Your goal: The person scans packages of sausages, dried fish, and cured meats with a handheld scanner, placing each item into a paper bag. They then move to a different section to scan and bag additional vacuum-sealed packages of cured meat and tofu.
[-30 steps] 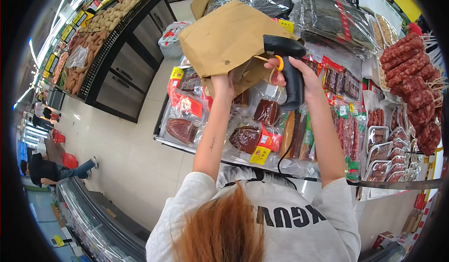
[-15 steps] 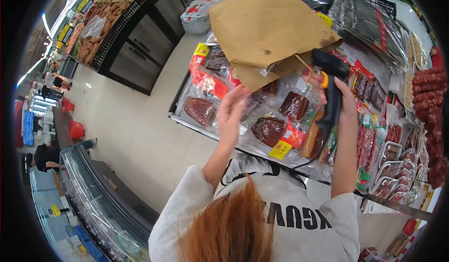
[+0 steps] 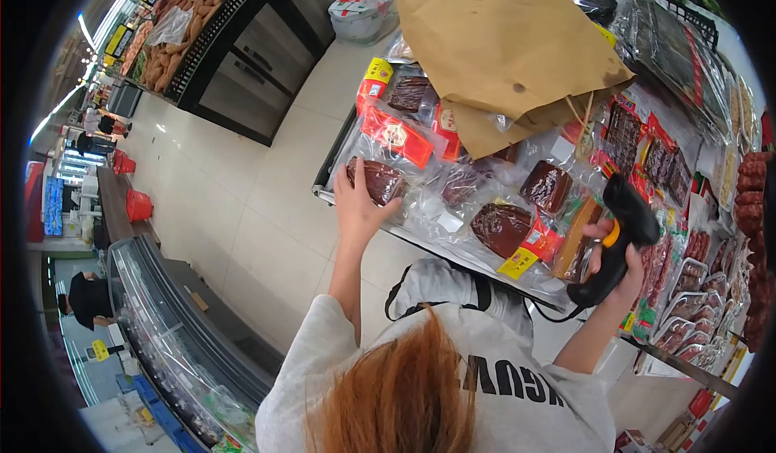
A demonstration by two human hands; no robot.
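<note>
My left hand (image 3: 361, 209) lies with spread fingers and thumb on the near edge of a dark red vacuum-packed meat piece (image 3: 381, 181) at the display's left corner. In my right hand (image 3: 621, 271) is a black handheld scanner (image 3: 618, 243) with an orange trigger, its head pointing up and away. The scanner is above the right part of the packed meats, beside a long brown package (image 3: 576, 241). Between the hands lie a dark meat pack (image 3: 499, 228) with a yellow and red label and a smaller dark one (image 3: 546, 186).
A large brown paper sheet (image 3: 509, 41) covers the far packs. Sausages (image 3: 752, 235) hang at the right, near meat trays (image 3: 683, 307). A glass-fronted case (image 3: 162, 332) and a person in black (image 3: 87, 299) are at the left. A white bag (image 3: 363, 10) sits on the floor.
My left hand has moved left and down onto the meat pack. My right hand has drawn the scanner away from the brown paper, toward the lower right.
</note>
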